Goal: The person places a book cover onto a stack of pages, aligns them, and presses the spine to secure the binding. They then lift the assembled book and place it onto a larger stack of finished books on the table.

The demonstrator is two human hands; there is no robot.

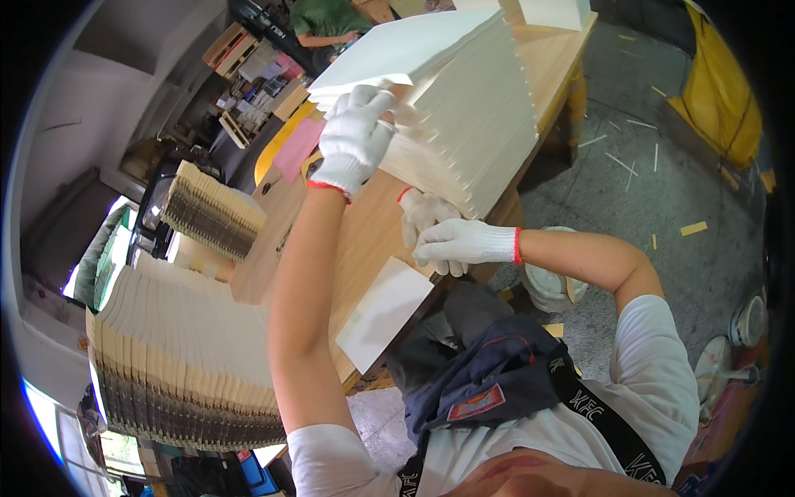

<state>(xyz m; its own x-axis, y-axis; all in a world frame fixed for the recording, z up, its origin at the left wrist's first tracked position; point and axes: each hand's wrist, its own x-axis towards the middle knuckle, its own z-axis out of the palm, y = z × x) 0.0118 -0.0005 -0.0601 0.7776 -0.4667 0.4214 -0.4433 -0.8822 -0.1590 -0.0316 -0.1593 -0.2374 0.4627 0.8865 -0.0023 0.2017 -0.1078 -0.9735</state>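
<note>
I wear white knit gloves with red cuffs on both hands. My left hand [356,132] is at the near left corner of a tall stack of white paper [476,116], its fingers bent in at the upper sheets. What lies between those fingertips is hidden. By the table's front edge, my right hand [464,244] hangs with its fingers extended and slightly apart. Just beyond it a loose white glove [424,211] lies against the foot of the stack; whether my fingers touch it I cannot tell. A white sheet [385,311] lies flat on the wooden table [364,236] nearer to me.
A long fanned row of thick paper bundles [182,356] fills the left side, with a smaller bundle [215,211] beyond. A pink sheet [298,149] lies past my left hand. A person in green [327,25] is behind the stack. A white bucket [555,282] stands right; paper strips litter the floor.
</note>
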